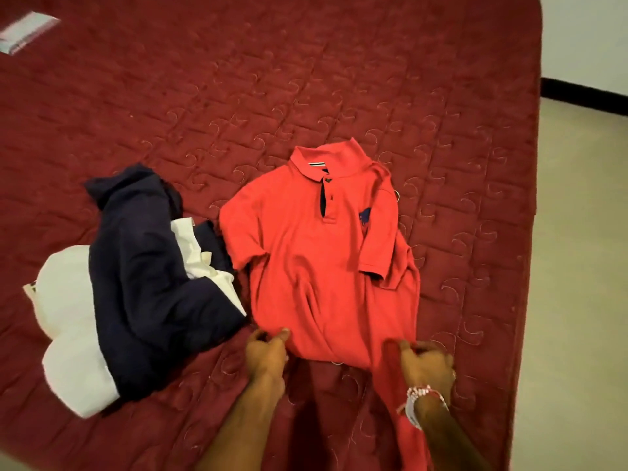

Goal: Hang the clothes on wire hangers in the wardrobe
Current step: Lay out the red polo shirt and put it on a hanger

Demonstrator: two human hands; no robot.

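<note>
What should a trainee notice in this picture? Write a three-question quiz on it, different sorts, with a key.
1. True or false: the red short-sleeved polo shirt lies flat on the maroon quilted bedspread, collar away from the person.
2. The left hand and right hand each pinch the shirt's: A collar, B bottom hem, C sleeve.
3. Fill in: the crumpled navy and white clothes pile lies on the person's ____ of the shirt.
Key: 1 true; 2 B; 3 left.
</note>
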